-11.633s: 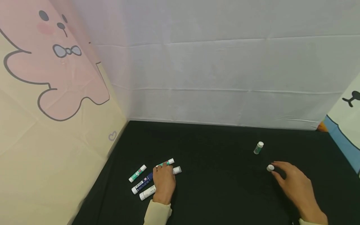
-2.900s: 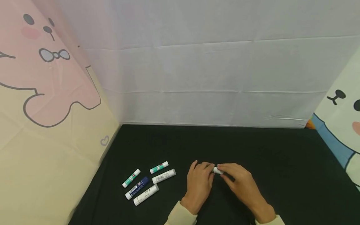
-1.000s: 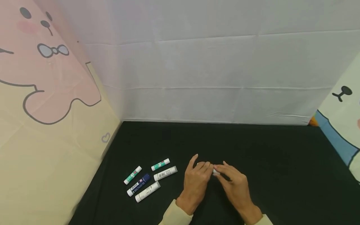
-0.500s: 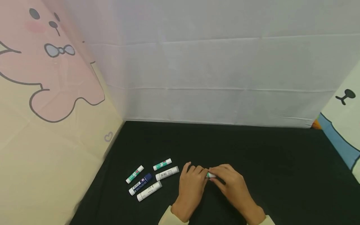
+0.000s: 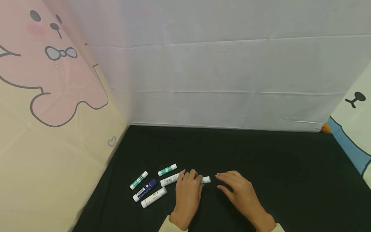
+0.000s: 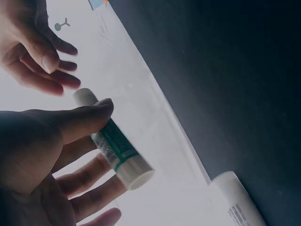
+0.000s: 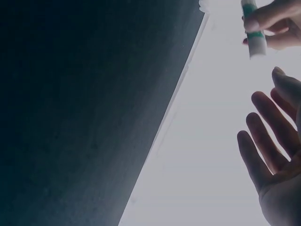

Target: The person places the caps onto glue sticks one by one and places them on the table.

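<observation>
My left hand [image 5: 186, 193] holds a green-and-white glue stick [image 6: 116, 141] between thumb and fingers, with a white part showing at each end. In the head view its white end [image 5: 206, 179] points right, out past the fingers. A small gap away, my right hand [image 5: 242, 193] is empty, its fingers loosely extended toward the stick. The right wrist view also shows the held glue stick [image 7: 256, 42] apart from the right fingertips [image 7: 278, 71]. Behind the left hand lies a white glue stick [image 5: 171, 179], partly covered by it.
To the left on the black table [image 5: 261, 154] lie two green-and-white glue sticks [image 5: 139, 179] [image 5: 167, 169], a navy glue stick [image 5: 145, 190] and a white tube [image 5: 154, 197]. A pale cloth wall [image 5: 217, 80] rises at the back, with printed cloth at both sides.
Earlier, a green stick stood at the right while my right hand held a white cap. Later both hands held the stick; now the right has let go and the left has carried it left.
</observation>
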The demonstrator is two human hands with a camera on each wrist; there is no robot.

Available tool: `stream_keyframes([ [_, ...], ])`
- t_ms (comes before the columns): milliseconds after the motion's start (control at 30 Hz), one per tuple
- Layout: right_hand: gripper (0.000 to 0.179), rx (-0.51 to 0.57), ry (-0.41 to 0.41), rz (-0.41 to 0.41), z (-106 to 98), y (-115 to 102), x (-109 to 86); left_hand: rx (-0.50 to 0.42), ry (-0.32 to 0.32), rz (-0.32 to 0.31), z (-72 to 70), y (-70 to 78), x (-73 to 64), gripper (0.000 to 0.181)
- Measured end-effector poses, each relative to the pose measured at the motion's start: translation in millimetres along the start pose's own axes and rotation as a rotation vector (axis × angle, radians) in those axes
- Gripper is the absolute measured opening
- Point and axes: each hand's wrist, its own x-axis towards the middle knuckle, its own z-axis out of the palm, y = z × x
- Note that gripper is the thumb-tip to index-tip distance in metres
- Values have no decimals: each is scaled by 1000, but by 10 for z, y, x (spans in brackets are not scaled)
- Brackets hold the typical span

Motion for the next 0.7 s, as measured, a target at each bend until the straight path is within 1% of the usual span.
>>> stream_keyframes([
  [67, 30, -3, 0, -2, -11, 9, -4, 8, -2, -17, -4, -40, -10, 26],
  [100, 30, -7, -2, -2, -15, 14, -5, 11, -2, -25, -4, -62, -15, 25],
  [200, 45, -16, -6, -4, -31, 25, -9, 9, -4, -48, -5, -123, -38, 23],
  [267, 49, -19, -5, -5, -39, 31, -12, -1, -7, -65, -5, -162, -63, 23],
  [400, 47, -21, -1, -10, -59, 46, -13, -1, -17, -88, 6, -234, -109, 23],
  [633, 45, -27, -11, 3, -85, 55, -3, 42, -49, -114, 26, -329, -178, 23],
  [700, 40, -26, -19, 12, -91, 53, -7, 50, -59, -117, 27, -351, -193, 23],
])
